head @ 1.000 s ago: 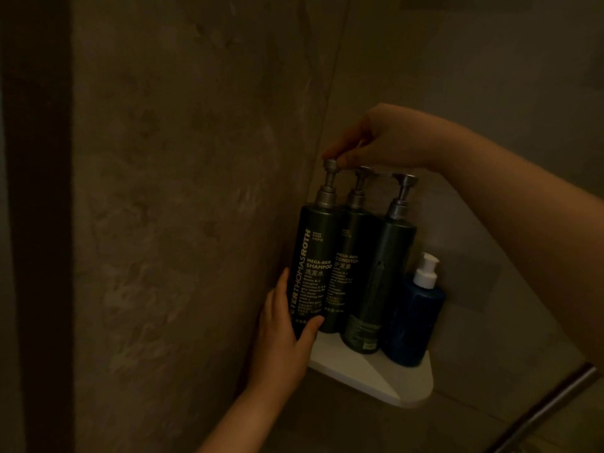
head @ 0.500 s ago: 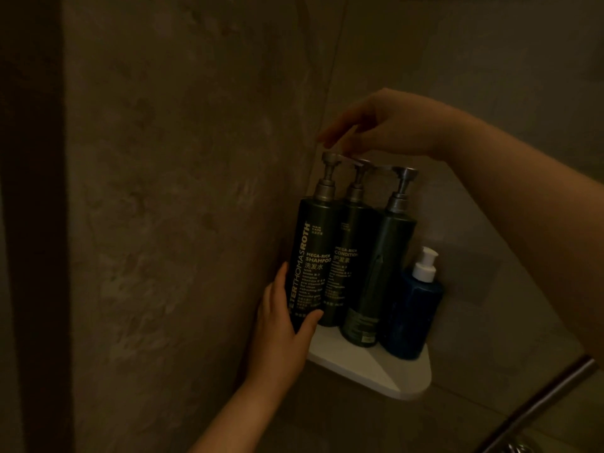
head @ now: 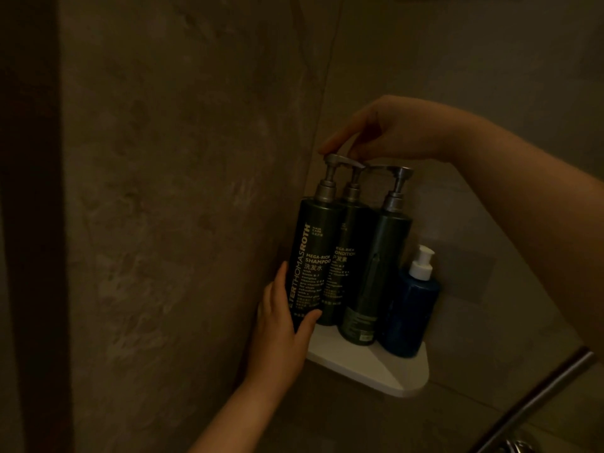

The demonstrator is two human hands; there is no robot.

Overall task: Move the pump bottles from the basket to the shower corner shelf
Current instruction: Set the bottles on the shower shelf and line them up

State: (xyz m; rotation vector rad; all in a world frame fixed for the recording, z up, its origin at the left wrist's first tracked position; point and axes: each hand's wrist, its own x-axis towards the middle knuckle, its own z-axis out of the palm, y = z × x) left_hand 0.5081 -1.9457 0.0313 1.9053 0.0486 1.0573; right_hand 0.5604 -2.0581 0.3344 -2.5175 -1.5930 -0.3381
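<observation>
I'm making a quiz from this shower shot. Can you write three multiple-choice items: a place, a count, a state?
1. Where on the corner shelf does the blue bottle stand? A) far left B) middle C) far right
2. How many bottles have metal pumps? A) two B) three C) four
3. What is the left hand doing? A) gripping the shampoo bottle low down B) hanging free C) pressing the wall
1 C: it stands rightmost. 2 B: three dark bottles have grey metal pumps; the blue one's is white. 3 A: its thumb and fingers wrap the bottle's lower body.
</observation>
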